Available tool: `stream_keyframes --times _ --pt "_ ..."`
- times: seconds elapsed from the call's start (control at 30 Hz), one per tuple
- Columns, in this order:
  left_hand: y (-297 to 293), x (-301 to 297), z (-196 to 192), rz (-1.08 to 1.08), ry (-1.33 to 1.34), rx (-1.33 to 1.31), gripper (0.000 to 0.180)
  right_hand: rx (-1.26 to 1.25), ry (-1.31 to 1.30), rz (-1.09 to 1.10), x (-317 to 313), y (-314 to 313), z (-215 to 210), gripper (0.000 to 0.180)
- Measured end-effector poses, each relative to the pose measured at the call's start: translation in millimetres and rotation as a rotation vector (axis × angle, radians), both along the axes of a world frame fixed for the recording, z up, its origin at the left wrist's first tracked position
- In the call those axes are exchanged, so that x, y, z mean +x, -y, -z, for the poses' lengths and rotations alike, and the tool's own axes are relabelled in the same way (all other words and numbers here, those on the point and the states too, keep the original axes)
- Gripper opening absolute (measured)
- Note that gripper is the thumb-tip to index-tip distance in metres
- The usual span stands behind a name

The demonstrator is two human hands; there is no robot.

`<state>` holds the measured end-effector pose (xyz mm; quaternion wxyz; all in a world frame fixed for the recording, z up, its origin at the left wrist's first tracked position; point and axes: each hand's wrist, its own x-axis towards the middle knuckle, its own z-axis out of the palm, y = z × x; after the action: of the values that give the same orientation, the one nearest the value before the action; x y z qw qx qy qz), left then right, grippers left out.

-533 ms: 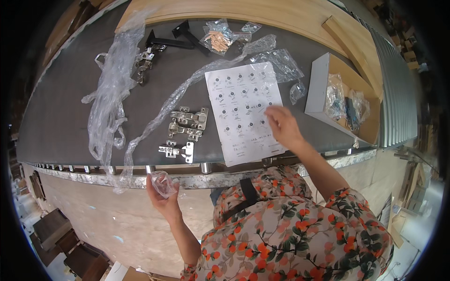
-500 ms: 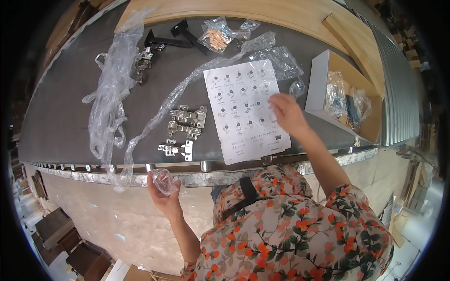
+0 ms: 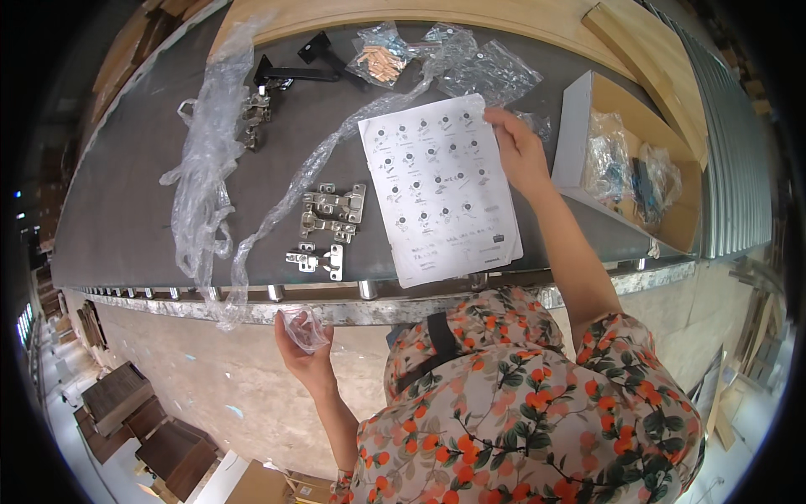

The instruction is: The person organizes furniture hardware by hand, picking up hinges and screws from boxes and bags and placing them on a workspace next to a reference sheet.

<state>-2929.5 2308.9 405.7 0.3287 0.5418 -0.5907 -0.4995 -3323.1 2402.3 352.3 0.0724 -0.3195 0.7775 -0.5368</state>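
Note:
In front of me on the dark table lies a white instruction sheet [image 3: 437, 193] with rows of small drawings. My right hand [image 3: 519, 155] is at its upper right edge, fingers closed on the paper there. Below the table's near edge, my left hand [image 3: 304, 346] cups a crumpled clear plastic bag [image 3: 304, 330]; I cannot make out anything inside it. Metal cabinet hinges [image 3: 332, 217] lie in a group left of the sheet. More hinges [image 3: 255, 118] are farther left, beside black metal brackets [image 3: 298, 74].
Long clear plastic wrapping [image 3: 204, 160] trails over the left side. Beyond the sheet sit a bag of wooden dowels [image 3: 382, 64] and bags of small hardware [image 3: 491, 74]. An open cardboard box [image 3: 573, 139] with bagged parts stands right. Wooden boards [image 3: 537, 18] border the far edge.
My right hand has moved from over the sheet to its upper right edge and closed there. The bag stays in my left hand. The whole view has shifted slightly.

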Motion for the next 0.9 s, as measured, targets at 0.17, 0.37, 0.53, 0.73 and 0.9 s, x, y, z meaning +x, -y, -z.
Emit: stream_keyframes --times 0.17,0.37,0.53,0.73,0.9 --pt "0 -9 -3 0.024 -0.02 0.018 0.08 0.149 -0.266 -0.101 37 -44 16 0.024" --pt "2 -19 0 0.087 -0.073 0.037 0.084 0.254 -0.411 -0.167 56 -61 26 0.023" --pt "-1 -20 -2 0.099 -0.009 0.016 0.085 0.243 -0.398 -0.185 53 -62 26 0.022" --pt "-5 -18 -1 0.094 -0.027 0.047 0.085 0.245 -0.339 -0.174 54 -69 26 0.02" --pt "-5 -21 -1 0.113 -0.024 0.03 0.086 0.213 -0.306 -0.124 54 -73 28 0.018"
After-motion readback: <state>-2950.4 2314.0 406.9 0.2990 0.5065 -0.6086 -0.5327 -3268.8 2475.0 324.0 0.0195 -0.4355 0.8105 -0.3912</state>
